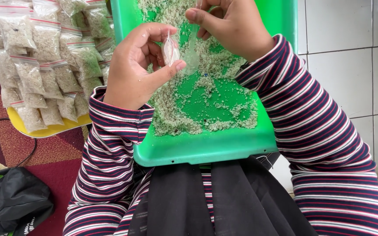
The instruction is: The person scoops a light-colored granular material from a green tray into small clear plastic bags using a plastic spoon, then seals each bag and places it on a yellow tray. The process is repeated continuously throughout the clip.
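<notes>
The green plastic tray [206, 150] rests on the person's lap, a smooth, rounded-cornered rectangle whose long sides run away from the body, and everything else is placed against it. Spread across its floor is a loose, crumbly layer of pale grainy mix [184, 118], thick along the left side and near edge and thin in the middle, where bare green shows through. Just left of the tray, on a yellow tray [44, 130] lying on a red patterned rug [53, 153], is a heap of filled small bags [44, 65], each clear, soft and sealed with a red strip (all holding the same pale grain). Near the tray's left corner, lower down, lies a black bag [14, 201]. Over the tray's upper middle, the left hand [134, 70] has thumb and forefinger pinched together on a small clear bag [170, 51], which stands nearly upright, long axis vertical, mouth upward. The right hand [230, 26] is just beside it, fingers closed on a clear plastic spoon [191, 54] whose bowl hangs down toward the grain.
</notes>
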